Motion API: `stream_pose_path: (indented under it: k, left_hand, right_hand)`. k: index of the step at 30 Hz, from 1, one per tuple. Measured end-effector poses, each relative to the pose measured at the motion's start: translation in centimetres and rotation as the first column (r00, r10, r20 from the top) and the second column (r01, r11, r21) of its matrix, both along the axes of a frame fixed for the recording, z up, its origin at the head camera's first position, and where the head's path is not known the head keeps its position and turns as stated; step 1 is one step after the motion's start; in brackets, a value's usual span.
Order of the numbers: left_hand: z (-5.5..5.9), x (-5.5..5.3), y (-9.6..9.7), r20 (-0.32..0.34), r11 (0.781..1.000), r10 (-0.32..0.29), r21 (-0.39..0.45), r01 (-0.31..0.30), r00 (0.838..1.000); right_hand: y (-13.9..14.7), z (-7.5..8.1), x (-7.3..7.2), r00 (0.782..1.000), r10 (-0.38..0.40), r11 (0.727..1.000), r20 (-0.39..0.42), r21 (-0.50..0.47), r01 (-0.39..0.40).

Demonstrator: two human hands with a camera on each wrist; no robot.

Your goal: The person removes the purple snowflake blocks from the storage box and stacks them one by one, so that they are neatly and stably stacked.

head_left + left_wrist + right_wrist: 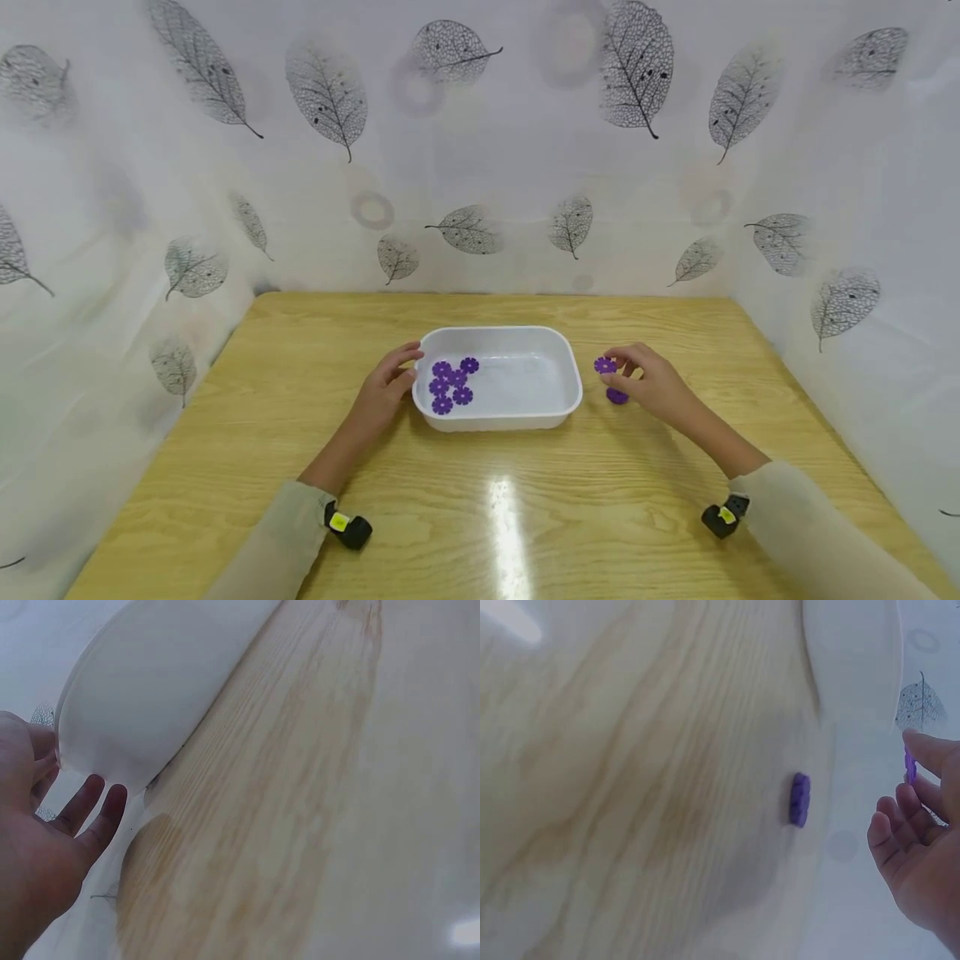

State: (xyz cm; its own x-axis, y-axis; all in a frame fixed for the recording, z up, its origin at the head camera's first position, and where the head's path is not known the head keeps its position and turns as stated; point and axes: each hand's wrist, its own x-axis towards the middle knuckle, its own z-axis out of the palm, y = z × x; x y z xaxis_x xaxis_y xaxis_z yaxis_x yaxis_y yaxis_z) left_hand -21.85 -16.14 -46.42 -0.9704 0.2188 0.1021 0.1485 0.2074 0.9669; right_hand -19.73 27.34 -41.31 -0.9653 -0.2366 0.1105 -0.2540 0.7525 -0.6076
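Observation:
A white rectangular tray (498, 423) stands on the table with several purple notched plastic discs (442, 387) in its left part. At the tray's left end my left hand (384, 389) touches the rim, its fingers loosely bent. The left wrist view shows that hand (49, 832) against the tray's outer wall (142, 690). Right of the tray, my right hand (651, 385) pinches one purple notched disc (604, 365) between thumb and fingertips, above the table. Below it, a small stack of purple discs (800, 799) lies on the wood.
The wooden table (495, 500) reaches back to a pale curtain with leaf prints (468, 229), which also hangs along both sides. Each wrist wears a black camera on a strap, the left camera (351, 530) and the right camera (722, 518).

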Motion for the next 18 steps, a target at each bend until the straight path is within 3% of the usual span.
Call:
stream_pose_path:
  k: [18]
  left_hand:
    - [0.1, 0.1, 0.0, -0.015, 1.0, -0.013, 0.015, 0.013, 1.0]
  right_hand:
    - [2.9, -3.2, 0.8, 0.997, -0.051, 0.998, 0.061, 0.024, 0.05]
